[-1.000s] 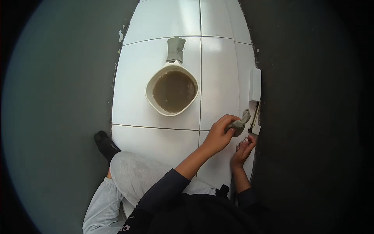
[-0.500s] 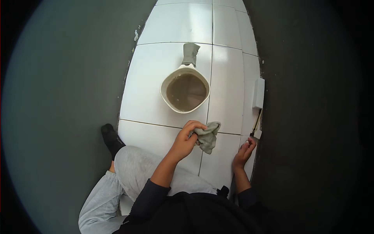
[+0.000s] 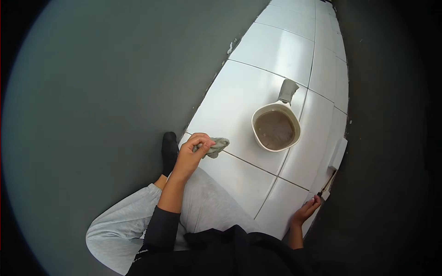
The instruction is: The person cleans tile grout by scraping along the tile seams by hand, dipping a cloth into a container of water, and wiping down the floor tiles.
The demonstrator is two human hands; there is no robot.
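My left hand (image 3: 191,154) pinches a bunched grey-green cloth (image 3: 218,147) between thumb and fingers, raised over the white tiles near my foot. To its right stands a white dipper (image 3: 255,126) holding murky brown water (image 3: 275,130). Grey wrapping or cloth covers its handle (image 3: 288,90), which points away from me. At the lower right, my right hand (image 3: 305,211) has its fingers loosely bent and apart, with no held object visible. Its fingertips are beside the dark end of a thin stick-like item (image 3: 328,182); whether they touch it I cannot tell.
White glossy tiles (image 3: 251,87) form a strip with chipped edges, bordered by dark grey surfaces on both sides. A white block-shaped object (image 3: 338,154) lies along the right edge. My black-socked foot (image 3: 169,149) is at the left edge.
The view has turned, so the dipper and tiles appear farther right. My left hand has carried the cloth left across the tiles, away from the dipper. My right hand stays beside the thin item.
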